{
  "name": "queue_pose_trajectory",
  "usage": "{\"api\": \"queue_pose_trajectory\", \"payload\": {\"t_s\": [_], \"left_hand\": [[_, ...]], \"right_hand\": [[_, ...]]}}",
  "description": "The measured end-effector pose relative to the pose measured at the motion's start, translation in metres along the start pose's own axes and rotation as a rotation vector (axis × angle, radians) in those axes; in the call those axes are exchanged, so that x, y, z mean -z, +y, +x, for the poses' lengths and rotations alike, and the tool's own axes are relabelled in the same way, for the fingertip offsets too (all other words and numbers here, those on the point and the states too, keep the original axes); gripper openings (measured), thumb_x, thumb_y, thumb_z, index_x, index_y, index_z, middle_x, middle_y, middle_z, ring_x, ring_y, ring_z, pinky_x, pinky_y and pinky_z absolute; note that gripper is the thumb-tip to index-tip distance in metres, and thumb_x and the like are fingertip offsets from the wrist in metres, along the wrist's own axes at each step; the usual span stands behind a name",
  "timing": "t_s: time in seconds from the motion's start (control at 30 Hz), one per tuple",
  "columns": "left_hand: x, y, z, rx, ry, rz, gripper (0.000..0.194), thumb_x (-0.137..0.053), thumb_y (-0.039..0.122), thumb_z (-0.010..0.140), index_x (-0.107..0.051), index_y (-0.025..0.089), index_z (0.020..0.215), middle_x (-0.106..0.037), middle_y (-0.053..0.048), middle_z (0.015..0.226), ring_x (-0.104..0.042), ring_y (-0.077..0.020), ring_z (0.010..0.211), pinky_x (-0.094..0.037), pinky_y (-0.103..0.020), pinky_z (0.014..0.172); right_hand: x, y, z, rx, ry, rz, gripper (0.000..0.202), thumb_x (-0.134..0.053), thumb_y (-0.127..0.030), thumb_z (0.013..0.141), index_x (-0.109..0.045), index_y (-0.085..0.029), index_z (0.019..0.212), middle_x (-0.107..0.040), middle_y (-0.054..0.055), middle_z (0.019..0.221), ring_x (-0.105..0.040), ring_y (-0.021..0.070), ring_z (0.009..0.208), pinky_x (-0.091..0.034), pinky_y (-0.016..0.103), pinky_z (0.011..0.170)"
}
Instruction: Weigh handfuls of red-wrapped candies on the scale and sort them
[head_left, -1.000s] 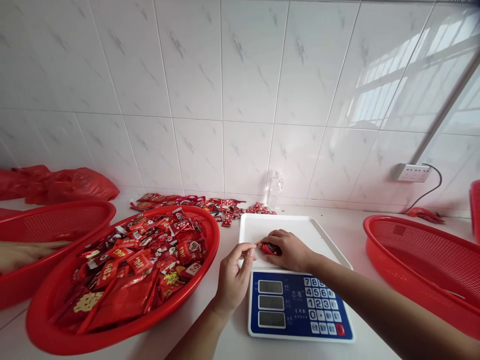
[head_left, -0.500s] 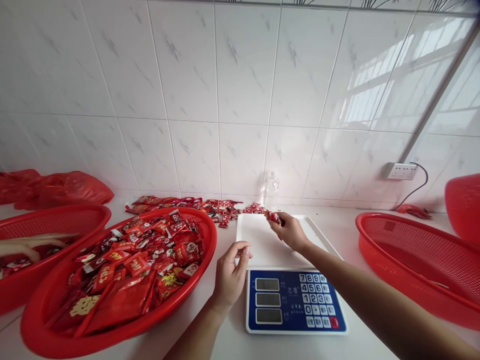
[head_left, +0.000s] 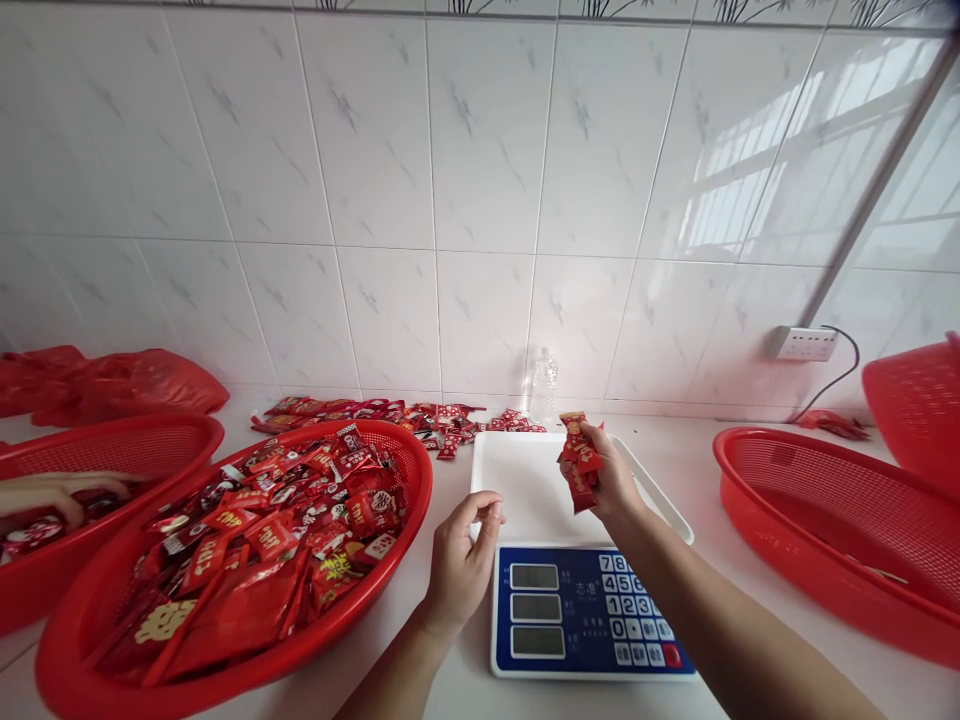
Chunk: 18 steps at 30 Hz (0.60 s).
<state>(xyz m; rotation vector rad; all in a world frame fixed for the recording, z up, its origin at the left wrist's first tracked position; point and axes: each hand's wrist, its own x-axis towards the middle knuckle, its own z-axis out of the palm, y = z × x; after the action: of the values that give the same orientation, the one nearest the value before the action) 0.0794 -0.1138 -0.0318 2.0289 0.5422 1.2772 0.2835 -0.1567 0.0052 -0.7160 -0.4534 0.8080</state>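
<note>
In my right hand [head_left: 616, 482] are several small red wrapped candies [head_left: 581, 462], pinched between thumb and fingers above the white pan [head_left: 517, 480] of a digital scale. My left hand [head_left: 461, 555] hovers by the pan's near left corner, its fingers curled in toward the thumb with nothing visible in them. Below the pan sits the scale's blue keypad panel [head_left: 585, 605], partly covered by my right forearm; its displays look dark. To the left, a red plastic basket [head_left: 420, 480] is heaped with red candy packets [head_left: 274, 530].
Loose candies [head_left: 450, 420] lie along the tiled wall, near a clear bottle [head_left: 545, 380]. Another person's hand [head_left: 56, 495] reaches into a second red basket [head_left: 187, 435] at far left. On the right stands another red basket [head_left: 825, 580], below a wall socket [head_left: 806, 343].
My right hand has moved slightly right and nearer and has turned, so the red candies in it now show fully. My left hand stays nearly in place.
</note>
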Motion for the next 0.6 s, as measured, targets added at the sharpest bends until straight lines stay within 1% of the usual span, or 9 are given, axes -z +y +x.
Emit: {"api": "queue_pose_trajectory", "payload": {"t_s": [0.1, 0.23, 0.43, 0.6], "left_hand": [[0.000, 0.000, -0.001, 0.002, 0.006, 0.002, 0.015, -0.050, 0.030, 0.094, -0.060, 0.019, 0.096, -0.068, -0.001, 0.079, -0.065, -0.0138, 0.076, -0.050, -0.022, 0.070], [-0.001, 0.000, -0.001, 0.006, 0.002, 0.002, 0.015, -0.050, 0.030, 0.094, -0.061, 0.019, 0.095, -0.068, -0.002, 0.080, -0.065, -0.0143, 0.076, -0.050, -0.022, 0.070], [-0.001, -0.003, -0.002, 0.000, 0.025, 0.027, 0.016, -0.049, 0.031, 0.094, -0.061, 0.019, 0.094, -0.067, -0.002, 0.079, -0.064, -0.0152, 0.075, -0.050, -0.023, 0.069], [-0.001, -0.009, -0.002, -0.018, 0.051, 0.071, 0.018, -0.048, 0.032, 0.094, -0.061, 0.019, 0.093, -0.066, -0.004, 0.082, -0.063, -0.0175, 0.078, -0.051, -0.027, 0.072]], "right_hand": [[0.002, -0.005, -0.007, -0.053, 0.026, 0.127, 0.031, -0.074, -0.037, 0.071, -0.049, -0.021, 0.080, -0.052, -0.007, 0.058, -0.049, 0.0055, 0.045, -0.042, 0.015, 0.039], [0.002, -0.015, -0.015, -0.078, 0.025, 0.275, 0.028, -0.074, -0.032, 0.071, -0.052, -0.022, 0.084, -0.053, -0.009, 0.062, -0.050, 0.0036, 0.048, -0.044, 0.013, 0.043], [-0.004, -0.026, -0.016, -0.115, -0.030, 0.432, 0.025, -0.071, -0.027, 0.073, -0.055, -0.022, 0.092, -0.056, -0.007, 0.069, -0.053, 0.0038, 0.055, -0.046, 0.014, 0.048], [-0.010, -0.039, -0.011, -0.153, -0.083, 0.524, 0.021, -0.069, -0.024, 0.074, -0.054, -0.022, 0.088, -0.056, -0.007, 0.071, -0.053, 0.0027, 0.057, -0.045, 0.013, 0.049]]}}
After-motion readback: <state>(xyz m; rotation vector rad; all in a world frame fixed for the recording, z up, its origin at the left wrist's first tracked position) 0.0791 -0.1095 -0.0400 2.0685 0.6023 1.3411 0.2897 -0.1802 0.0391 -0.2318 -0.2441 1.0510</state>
